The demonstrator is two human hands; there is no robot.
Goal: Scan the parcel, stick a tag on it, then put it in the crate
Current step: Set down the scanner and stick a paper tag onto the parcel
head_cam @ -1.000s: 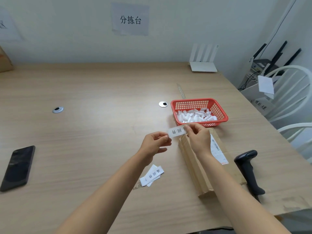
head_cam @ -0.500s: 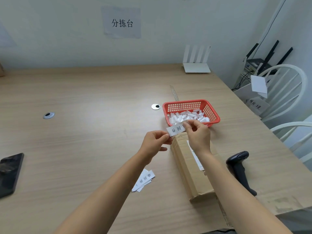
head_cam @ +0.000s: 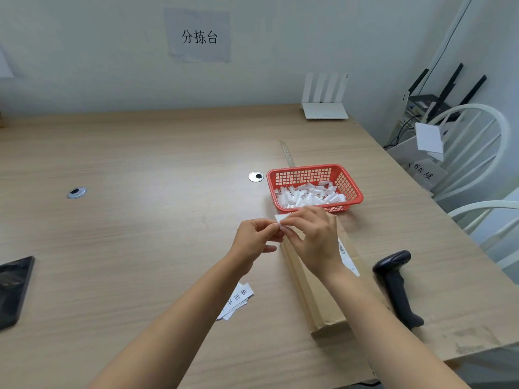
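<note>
Both hands meet above the far end of a long cardboard parcel (head_cam: 317,279) lying near the right edge of a pale wooden worktop (head_cam: 140,220): the left hand (head_cam: 254,242) pinches the near corner of a small white tag (head_cam: 282,220) between thumb and forefinger, its other fingers curled, while the right hand (head_cam: 311,237) closes its fingertips on the same tag from above, hiding most of it. A white shipping label (head_cam: 346,256) with a barcode runs along the parcel's top, partly under the right wrist. Just beyond the parcel's far end stands a red plastic crate (head_cam: 348,186) of open mesh, holding a heap of small white pieces (head_cam: 309,195). A black handheld scanner (head_cam: 396,284) lies on the worktop beside the parcel, toward the right edge. A small stack of printed tags (head_cam: 237,300) sits near the front edge, partly under the left forearm, and a dark phone (head_cam: 12,287) rests at the left edge. A white router (head_cam: 325,108) stands at the far right corner, below a paper sign (head_cam: 199,36) on the wall
</note>
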